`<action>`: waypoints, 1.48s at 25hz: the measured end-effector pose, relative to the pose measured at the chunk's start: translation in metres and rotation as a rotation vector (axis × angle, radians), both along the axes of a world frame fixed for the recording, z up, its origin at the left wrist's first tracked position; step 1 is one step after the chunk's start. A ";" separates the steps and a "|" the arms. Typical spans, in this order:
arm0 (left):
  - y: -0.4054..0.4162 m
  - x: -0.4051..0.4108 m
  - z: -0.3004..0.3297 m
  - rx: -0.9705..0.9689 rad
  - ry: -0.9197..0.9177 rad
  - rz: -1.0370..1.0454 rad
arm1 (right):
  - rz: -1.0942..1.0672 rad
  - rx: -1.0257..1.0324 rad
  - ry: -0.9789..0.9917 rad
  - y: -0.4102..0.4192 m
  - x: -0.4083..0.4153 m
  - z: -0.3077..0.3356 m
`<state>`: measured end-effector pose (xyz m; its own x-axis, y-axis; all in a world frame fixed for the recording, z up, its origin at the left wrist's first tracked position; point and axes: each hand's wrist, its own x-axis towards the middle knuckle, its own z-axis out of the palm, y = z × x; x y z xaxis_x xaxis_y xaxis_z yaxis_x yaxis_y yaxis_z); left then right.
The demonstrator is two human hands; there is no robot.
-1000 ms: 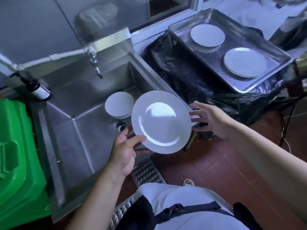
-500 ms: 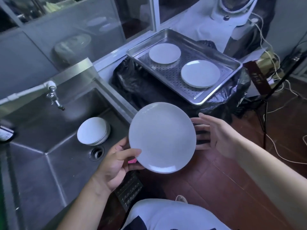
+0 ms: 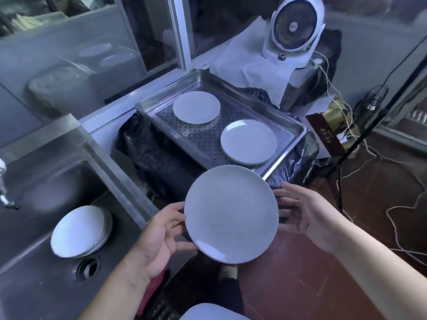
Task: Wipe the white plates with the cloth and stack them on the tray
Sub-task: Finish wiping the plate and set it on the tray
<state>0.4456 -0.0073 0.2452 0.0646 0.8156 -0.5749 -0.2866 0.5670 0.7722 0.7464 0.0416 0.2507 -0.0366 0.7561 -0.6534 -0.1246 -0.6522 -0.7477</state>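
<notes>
White and round, the held plate [image 3: 231, 213] hangs over the floor just before the near edge of the steel tray [image 3: 159, 107]. The left hand [image 3: 159, 239] grips its left rim, fingers curled beneath. The right hand [image 3: 307, 213] is spread beside the right rim; contact cannot be told. Two plates [image 3: 196, 107] [image 3: 248, 141] lie apart in the tray; a plate stack [image 3: 78, 230] sits in the sink [image 3: 34, 285].

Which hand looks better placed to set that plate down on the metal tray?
Probably the right hand: it is open beside the held plate, on the side nearer the tray. The left hand grips the plate's sink-side edge.
</notes>
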 end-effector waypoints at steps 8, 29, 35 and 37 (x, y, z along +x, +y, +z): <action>0.116 0.012 0.008 -0.025 -0.023 0.096 | 0.097 0.023 -0.190 0.154 -0.012 0.033; 0.413 0.023 -0.010 -0.202 0.228 0.660 | 0.576 -0.013 -0.115 0.536 -0.117 -0.033; 0.451 0.016 -0.036 -0.229 0.338 0.711 | 0.581 -0.024 -0.141 0.571 -0.137 -0.068; 0.454 0.018 -0.042 -0.242 0.352 0.673 | 0.576 -0.010 -0.151 0.573 -0.137 -0.075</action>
